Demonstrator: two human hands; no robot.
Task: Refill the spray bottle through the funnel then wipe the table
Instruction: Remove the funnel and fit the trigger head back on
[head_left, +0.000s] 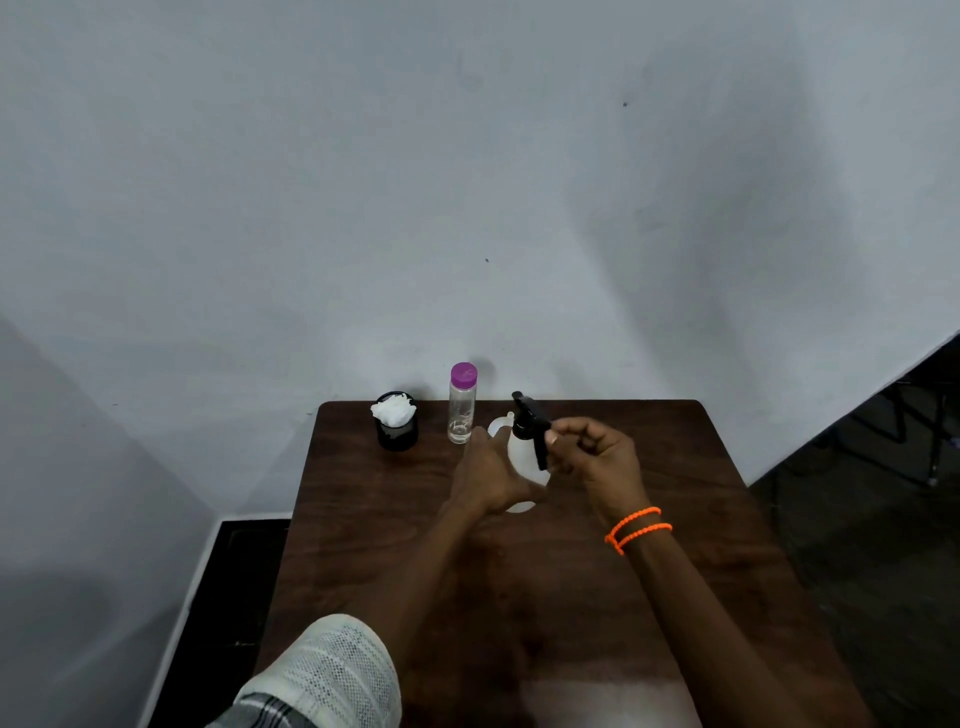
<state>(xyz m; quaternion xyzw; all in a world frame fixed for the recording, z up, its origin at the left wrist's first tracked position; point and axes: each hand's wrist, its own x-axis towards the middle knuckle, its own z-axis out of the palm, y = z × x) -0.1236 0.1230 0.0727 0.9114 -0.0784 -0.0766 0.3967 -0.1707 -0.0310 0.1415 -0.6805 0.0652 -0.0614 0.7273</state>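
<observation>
A white spray bottle (522, 460) with a black trigger head (530, 418) stands on the dark wooden table (519, 597). My left hand (483, 480) wraps its body from the left. My right hand (597, 457), with orange bead bracelets on the wrist, pinches the black trigger head from the right. Just behind the bottle a white funnel (501, 423) peeks out, mostly hidden. To the left of it stands a clear bottle (462, 410) with a purple cap, holding a little liquid at the bottom.
A black cup (397, 428) stuffed with white tissue stands at the table's far left. The table's far edge is against a grey wall. Dark floor lies to the right and to the left of the table.
</observation>
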